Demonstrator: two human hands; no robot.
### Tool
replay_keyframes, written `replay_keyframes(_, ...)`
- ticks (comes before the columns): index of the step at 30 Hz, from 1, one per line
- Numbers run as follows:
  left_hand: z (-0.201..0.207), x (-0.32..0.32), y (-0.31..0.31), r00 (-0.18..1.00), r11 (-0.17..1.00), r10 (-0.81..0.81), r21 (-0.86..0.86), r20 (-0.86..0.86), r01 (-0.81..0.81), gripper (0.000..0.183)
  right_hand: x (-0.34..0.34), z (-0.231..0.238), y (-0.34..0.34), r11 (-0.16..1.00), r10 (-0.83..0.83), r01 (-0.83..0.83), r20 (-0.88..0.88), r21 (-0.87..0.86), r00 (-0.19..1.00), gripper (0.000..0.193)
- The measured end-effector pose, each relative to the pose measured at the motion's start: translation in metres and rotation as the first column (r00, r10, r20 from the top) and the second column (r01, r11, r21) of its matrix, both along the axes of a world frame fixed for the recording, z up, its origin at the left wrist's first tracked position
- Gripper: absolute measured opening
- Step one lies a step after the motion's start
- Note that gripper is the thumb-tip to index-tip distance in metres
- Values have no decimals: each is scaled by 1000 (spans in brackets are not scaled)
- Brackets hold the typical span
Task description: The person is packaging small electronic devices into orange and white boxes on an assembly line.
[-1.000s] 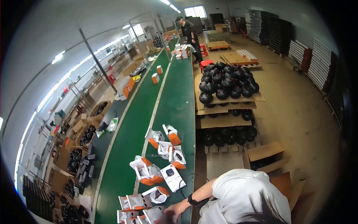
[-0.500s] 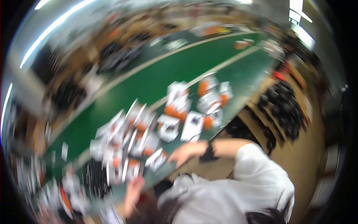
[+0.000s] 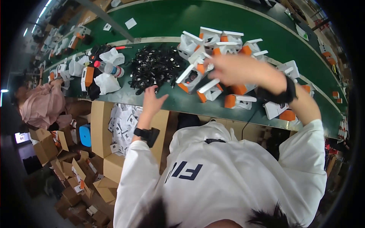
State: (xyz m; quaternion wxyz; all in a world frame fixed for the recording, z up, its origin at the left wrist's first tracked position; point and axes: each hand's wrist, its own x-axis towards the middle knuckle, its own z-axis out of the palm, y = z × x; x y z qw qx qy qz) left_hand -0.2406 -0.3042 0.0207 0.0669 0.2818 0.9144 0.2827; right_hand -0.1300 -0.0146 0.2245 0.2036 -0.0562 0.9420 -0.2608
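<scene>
Fingers spread, my left hand (image 3: 153, 102) hovers at the near edge of the green table, close to a heap of black cables (image 3: 154, 68). It holds nothing. My right hand (image 3: 232, 70), smeared by motion, reaches over a cluster of open white-and-orange boxes (image 3: 190, 78). Its fingertips are at one white box (image 3: 199, 57), but I cannot tell whether they grip it. Several boxes have raised white lids. Below my left hand, an open carton (image 3: 102, 129) holds many small white printed slips (image 3: 123, 127).
A red-capped bottle (image 3: 109, 68) lies by white plastic bags (image 3: 107, 83), with an upright white-and-orange box (image 3: 87, 78) to their left. A co-worker in pink (image 3: 43, 104) is at the far left. Open cartons (image 3: 81, 171) cover the floor there. A green belt (image 3: 163, 19) runs behind.
The view has swung left and steadied. My right hand has moved from the table's near edge to over the boxes. My left hand is now by the cables.
</scene>
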Motion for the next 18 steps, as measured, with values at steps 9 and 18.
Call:
replay_keyframes(9, -111, -24, -23, 998, 994, 38, -99, -49, -42, 37, 42, -103, -89, 982, 168, -118, 390, -150, 905, 37)
replay_keyframes(18, -125, -27, -28, 996, 995, 83, -52, -34, -84, 11, 65, -139, -88, 969, 5, 74, 316, -237, 949, 36)
